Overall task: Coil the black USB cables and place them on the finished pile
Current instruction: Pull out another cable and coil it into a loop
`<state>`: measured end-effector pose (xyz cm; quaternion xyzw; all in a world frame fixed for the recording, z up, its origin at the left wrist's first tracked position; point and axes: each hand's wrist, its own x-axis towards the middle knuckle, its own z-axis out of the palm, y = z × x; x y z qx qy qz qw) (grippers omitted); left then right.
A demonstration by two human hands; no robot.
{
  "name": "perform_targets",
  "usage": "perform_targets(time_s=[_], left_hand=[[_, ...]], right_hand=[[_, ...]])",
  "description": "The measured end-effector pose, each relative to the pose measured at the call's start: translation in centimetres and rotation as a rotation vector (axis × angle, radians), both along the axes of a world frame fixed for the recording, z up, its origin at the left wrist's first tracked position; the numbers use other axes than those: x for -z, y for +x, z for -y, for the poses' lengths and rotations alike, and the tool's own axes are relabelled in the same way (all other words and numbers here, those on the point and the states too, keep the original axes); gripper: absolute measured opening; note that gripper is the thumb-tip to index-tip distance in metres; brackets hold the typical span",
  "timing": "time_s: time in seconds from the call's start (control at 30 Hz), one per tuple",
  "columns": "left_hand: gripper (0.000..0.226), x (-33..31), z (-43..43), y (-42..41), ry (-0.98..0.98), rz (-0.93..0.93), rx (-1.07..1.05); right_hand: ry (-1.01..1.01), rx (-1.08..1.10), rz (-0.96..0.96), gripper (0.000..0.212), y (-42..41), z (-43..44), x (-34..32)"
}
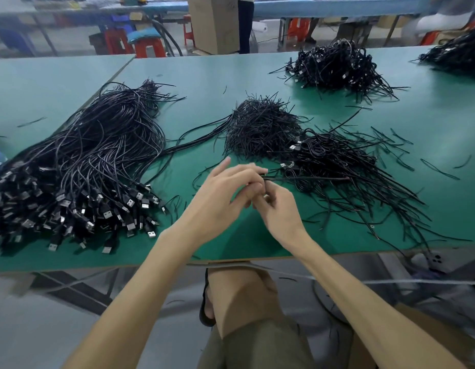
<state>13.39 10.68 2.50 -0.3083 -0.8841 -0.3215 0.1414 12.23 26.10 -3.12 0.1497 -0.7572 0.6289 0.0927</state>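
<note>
Pinching one black cable (311, 178) in curled fingers (253, 172), left hand (225, 194) and right hand (280, 213) sit beside finished pile (334, 158), likely for short drop-off.

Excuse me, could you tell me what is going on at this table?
A seated person is working one black cable between both hands over the green table; the left hand and right hand each pinch it. A large bundle of uncoiled USB cables lies to their left, a heap of short wire pieces sits ahead, and a pile of coiled cables lies just right of the hands.
</note>
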Motion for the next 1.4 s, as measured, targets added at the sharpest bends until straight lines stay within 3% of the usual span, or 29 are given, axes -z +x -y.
perform_targets(time_s=[0.2,0.43,0.6,0.83,1.0,1.17,1.4], left_hand=[[0.018,-0.7,-0.4,0.2,-0.012,0.035,-0.193],[0.048,-0.9,1.1,-0.7,-0.043,0.206,-0.470],[0.023,-0.8,2.5,-0.8,-0.075,0.165,-0.307],[0.031,-0.6,2.6,-0.1,-0.244,-0.106,-0.350],[0.063,-0.8,2.1,-0.1,-0.286,-0.121,-0.159],[0.037,-0.7,2.6,-0.8,-0.339,-0.163,-0.130],[0.029,-1.6,2.7,-0.8,-0.389,-0.335,-0.128]], right_hand=[[0.015,-0.054,-0.013,0.020,0.5,0.2,-0.4],[0.225,0.072,-0.192,0.020,0.4,0.1,0.0],[0.225,0.105,-0.236,0.021,0.5,-0.3,-0.1],[0.218,0.099,-0.238,0.022,0.6,0.0,-0.2],[0.210,0.086,-0.226,0.017,0.6,0.1,0.0],[0.233,0.089,-0.229,0.016,0.5,0.1,0.0],[0.164,0.070,-0.189,0.018,0.4,-0.3,-0.1]])
